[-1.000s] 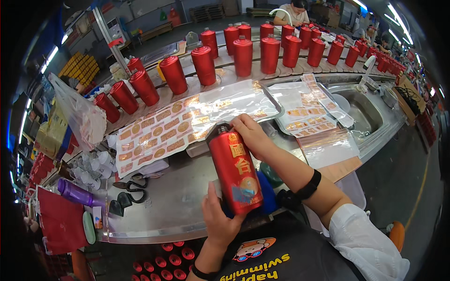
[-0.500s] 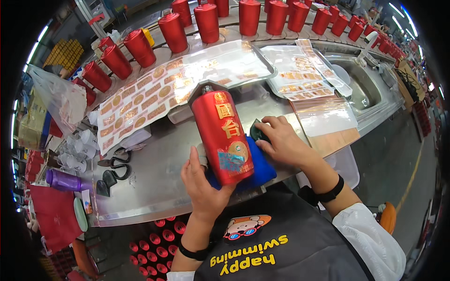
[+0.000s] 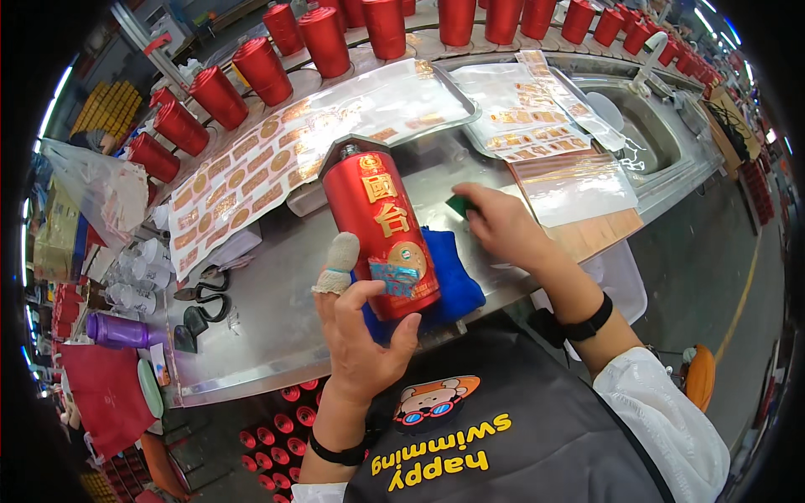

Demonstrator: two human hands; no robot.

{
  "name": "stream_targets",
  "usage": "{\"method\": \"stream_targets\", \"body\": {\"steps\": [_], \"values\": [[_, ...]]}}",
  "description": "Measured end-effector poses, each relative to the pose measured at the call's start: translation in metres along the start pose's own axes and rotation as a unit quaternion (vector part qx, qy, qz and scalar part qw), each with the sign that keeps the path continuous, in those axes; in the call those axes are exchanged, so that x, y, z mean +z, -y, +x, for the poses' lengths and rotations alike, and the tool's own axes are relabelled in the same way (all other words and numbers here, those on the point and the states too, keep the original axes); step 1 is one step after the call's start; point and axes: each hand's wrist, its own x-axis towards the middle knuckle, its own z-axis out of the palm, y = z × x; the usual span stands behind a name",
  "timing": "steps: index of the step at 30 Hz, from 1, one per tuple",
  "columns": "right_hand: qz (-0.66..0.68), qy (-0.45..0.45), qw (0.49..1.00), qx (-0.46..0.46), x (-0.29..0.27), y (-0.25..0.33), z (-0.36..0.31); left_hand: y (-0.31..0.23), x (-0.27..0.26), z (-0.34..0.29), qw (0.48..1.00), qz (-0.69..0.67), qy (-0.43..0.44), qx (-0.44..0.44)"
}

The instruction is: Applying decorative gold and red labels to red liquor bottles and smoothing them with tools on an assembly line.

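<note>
Left hand [image 3: 360, 339], half-open, fingers at the blue patch [image 3: 396, 278] on a red bottle [image 3: 350, 201]; right hand [image 3: 507, 230], at three o'clock from it, closed on a small green piece [image 3: 458, 205]. Bottle: laid on blue cloth [image 3: 457, 277], neck to eleven — gold characters and round seal in place, blue patch still on, work apparently well along. Outward: printed sheet [image 3: 243, 186] at ten; steel bench [image 3: 268, 323], front edge toward six — widest room to move at eight.
</note>
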Motion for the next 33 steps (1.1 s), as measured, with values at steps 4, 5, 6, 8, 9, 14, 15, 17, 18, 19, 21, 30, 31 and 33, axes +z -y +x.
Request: {"method": "stream_targets", "body": {"steps": [4,5,6,8,9,14,15,17,18,19,21,30,31,33], "values": [[0.349,0.003,0.913,0.213,-0.047,0.041,-0.002,-0.005,0.0,0.007,1.0,0.009,0.007,0.011],[0.411,0.042,0.887,0.208,-0.055,0.05,-0.002,-0.006,0.001,0.008,1.0,0.003,0.007,0.005],[0.471,0.08,0.855,0.201,-0.06,0.056,-0.003,-0.007,0.002,0.008,1.0,-0.003,0.005,-0.002],[0.452,0.094,0.868,0.181,-0.061,0.059,-0.004,-0.012,0.003,0.008,1.0,0.016,0.005,-0.002],[0.436,0.083,0.884,0.144,-0.06,0.059,-0.005,-0.014,0.004,0.008,0.999,0.035,0.004,-0.002],[0.302,0.081,0.949,0.036,-0.065,0.064,0.014,-0.013,0.006,0.005,1.0,-0.01,-0.001,-0.01],[0.303,0.081,0.949,0.035,-0.063,0.064,0.019,-0.011,0.006,0.004,0.999,-0.042,-0.017,-0.022],[0.283,0.074,0.955,-0.055,-0.061,0.062,0.03,-0.009,0.004,0.005,0.998,-0.043,-0.017,-0.036],[0.284,0.075,0.954,-0.055,-0.062,0.06,0.033,-0.009,0.004,0.005,0.998,-0.046,-0.018,-0.05],[0.294,0.095,0.947,-0.083,-0.062,0.058,0.036,-0.01,0.004,0.004,0.997,-0.043,-0.016,-0.059],[0.305,0.116,0.939,-0.112,-0.065,0.056,0.041,-0.011,0.003,0.004,0.998,-0.038,-0.014,-0.053],[0.326,0.156,0.923,-0.13,-0.069,0.054,0.037,-0.012,0.005,0.004,0.997,-0.041,-0.007,-0.061],[0.329,0.14,0.928,-0.107,-0.068,0.054,0.036,-0.013,0.006,0.004,0.998,-0.035,-0.008,-0.049],[0.331,0.123,0.932,-0.085,-0.069,0.055,0.036,-0.014,0.007,0.005,0.998,-0.027,-0.01,-0.052]]}}
